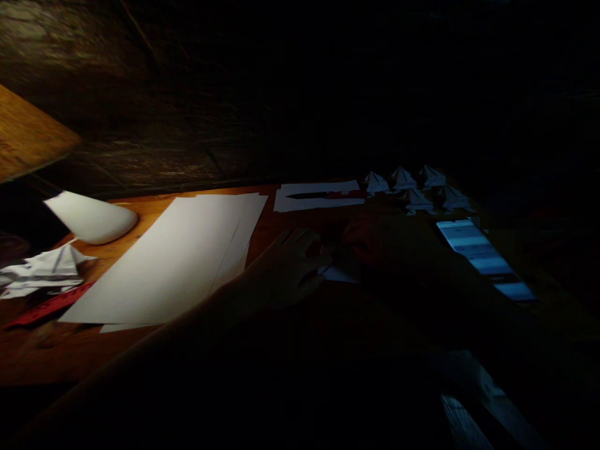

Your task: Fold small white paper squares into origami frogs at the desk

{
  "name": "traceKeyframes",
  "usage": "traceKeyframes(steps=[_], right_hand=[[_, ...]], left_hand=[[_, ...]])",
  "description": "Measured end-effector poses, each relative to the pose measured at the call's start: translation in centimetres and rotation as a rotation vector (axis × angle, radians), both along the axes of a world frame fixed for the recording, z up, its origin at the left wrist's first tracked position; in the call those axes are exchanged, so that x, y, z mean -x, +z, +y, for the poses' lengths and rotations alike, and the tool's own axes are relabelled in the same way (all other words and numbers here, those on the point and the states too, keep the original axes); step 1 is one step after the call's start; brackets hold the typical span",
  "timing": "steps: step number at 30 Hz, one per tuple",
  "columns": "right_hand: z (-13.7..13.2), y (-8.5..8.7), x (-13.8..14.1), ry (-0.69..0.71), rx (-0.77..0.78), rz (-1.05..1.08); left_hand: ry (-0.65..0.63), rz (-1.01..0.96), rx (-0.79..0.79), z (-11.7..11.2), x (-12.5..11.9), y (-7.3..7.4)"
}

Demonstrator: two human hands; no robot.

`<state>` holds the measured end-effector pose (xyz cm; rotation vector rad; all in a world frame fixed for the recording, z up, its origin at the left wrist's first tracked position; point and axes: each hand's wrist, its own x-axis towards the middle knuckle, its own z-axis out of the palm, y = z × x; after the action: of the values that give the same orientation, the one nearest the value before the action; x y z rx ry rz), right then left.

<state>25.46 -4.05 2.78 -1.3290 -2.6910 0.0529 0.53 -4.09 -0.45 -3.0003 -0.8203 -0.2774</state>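
Observation:
The scene is very dark. My left hand [288, 265] rests palm down on the wooden table [140, 206], fingers spread and pressing a small white paper piece [340, 273]. My right hand [375, 247] lies just right of it in deep shadow, also on that paper; its fingers are too dark to make out. A stack of white paper sheets [178, 256] lies left of my left hand.
Several folded paper figures [412, 187] sit at the back right. A sheet with a red-handled knife [328, 195] lies behind my hands. A lit phone [485, 257] is at right. A white lamp shade [91, 217], crumpled paper [44, 269] and a red strip [51, 304] are at left.

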Motion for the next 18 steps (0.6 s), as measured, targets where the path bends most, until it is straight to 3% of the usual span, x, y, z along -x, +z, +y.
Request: traceKeyframes(steps=[7, 12, 15, 18], right_hand=[[0.2, 0.0, -0.1, -0.02, 0.03, 0.056], [0.7, -0.1, -0.4, -0.016, -0.011, 0.081], [0.9, -0.2, -0.8, -0.075, -0.011, 0.103], [1.1, -0.3, -1.3, -0.091, 0.033, 0.116]], left_hand=[[0.002, 0.021, 0.001, 0.3, 0.0, 0.0], [-0.066, -0.002, -0.007, 0.7, -0.1, -0.5], [-0.111, -0.051, 0.078, 0.8, -0.2, -0.4], [-0.077, -0.073, 0.173, 0.7, -0.3, 0.0]])
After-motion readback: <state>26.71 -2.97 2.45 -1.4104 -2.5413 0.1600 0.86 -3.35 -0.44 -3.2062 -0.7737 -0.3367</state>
